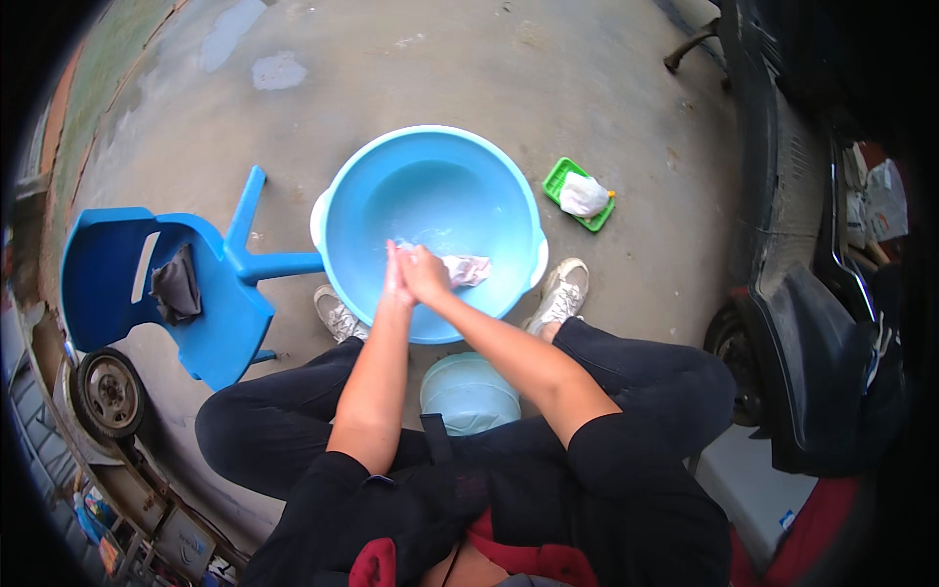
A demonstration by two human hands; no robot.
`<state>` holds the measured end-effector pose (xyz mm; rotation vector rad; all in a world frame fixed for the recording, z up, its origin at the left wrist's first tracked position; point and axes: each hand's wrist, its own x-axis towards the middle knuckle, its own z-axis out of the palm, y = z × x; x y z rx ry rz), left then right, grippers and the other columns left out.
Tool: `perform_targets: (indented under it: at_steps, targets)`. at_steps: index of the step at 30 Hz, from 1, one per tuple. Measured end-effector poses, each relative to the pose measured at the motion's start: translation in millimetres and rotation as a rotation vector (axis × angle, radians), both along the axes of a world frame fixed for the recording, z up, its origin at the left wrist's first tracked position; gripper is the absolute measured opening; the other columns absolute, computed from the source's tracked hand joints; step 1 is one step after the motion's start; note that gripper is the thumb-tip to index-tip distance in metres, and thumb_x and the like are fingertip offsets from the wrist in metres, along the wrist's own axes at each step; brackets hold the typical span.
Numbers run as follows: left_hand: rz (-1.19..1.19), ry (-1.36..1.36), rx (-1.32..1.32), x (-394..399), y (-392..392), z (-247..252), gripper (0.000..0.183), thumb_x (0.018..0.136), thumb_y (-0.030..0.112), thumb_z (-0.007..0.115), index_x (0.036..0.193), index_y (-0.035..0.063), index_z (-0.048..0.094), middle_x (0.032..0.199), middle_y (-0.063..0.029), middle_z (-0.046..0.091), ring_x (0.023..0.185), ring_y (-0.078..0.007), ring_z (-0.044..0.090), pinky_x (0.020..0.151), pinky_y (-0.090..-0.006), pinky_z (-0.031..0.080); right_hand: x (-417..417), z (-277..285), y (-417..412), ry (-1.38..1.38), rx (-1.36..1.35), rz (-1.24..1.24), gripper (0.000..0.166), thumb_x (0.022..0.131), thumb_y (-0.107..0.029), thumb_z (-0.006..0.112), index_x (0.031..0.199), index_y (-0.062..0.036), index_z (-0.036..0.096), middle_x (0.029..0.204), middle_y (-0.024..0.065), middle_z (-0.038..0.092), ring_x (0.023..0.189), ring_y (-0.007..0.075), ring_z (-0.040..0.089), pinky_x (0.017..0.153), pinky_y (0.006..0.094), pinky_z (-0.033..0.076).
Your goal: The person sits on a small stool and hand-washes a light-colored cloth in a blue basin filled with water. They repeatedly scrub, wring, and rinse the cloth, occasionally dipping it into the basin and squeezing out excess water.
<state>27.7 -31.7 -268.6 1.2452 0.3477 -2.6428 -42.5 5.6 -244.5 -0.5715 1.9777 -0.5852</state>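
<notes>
A round light-blue plastic basin (433, 158) with white handles stands on the floor between my feet. Over its near part, my left hand (397, 275) and my right hand (425, 273) are pressed together, the right one partly curled against the left. A wet, pale, pinkish cloth (468, 271) lies in the basin and touches or nearly touches my right hand. Some white foam shows just beyond my fingertips. Whether a piece of the cloth is between my palms cannot be told.
A blue plastic chair (220, 323) with a grey cloth (177, 286) is at the left. Right of the basin, a green plastic tray (557, 176) holds a white bundle (583, 195). A pale-blue rounded object (469, 392) sits between my legs. A dark vehicle (792, 352) stands far right, a wheel (110, 392) far left.
</notes>
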Motion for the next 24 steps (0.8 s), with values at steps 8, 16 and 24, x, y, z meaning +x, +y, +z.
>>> perform_targets:
  at_steps: [8,16,24]
  targets:
    - [-0.062,-0.051,-0.25,2,-24,-12,0.042,0.095,0.042,0.041,0.122,0.0098,0.05,0.111,-0.0143,0.06,0.099,-0.0291,0.059,0.083,-0.0463,0.049,-11,62,-8,0.259,-0.212,0.101,0.04,0.089,-0.045,0.045,0.082,-0.0102,0.063,0.075,0.0243,0.063,0.073,0.0412,0.063,0.066,0.051,0.049]
    - [-0.165,-0.534,-0.46,-61,3,46,0.027,0.09,0.027,0.053,0.11,0.0084,0.054,0.105,-0.0068,0.06,0.096,-0.0208,0.057,0.08,-0.0428,0.048,-114,13,-25,0.417,0.118,0.238,0.027,0.093,-0.028,0.044,0.109,-0.0103,0.056,0.098,0.0225,0.063,0.092,0.0377,0.062,0.071,0.0501,0.049]
    - [-0.141,-0.664,-0.286,-19,13,20,0.072,0.086,0.036,0.059,0.144,0.0197,0.019,0.151,-0.011,0.007,0.132,-0.0438,0.017,0.092,-0.0681,0.031,-101,-24,2,0.694,-0.151,0.471,0.045,0.077,-0.013,0.065,0.119,-0.0216,0.051,0.137,0.0188,0.034,0.12,0.0353,0.041,0.092,0.0502,0.039]
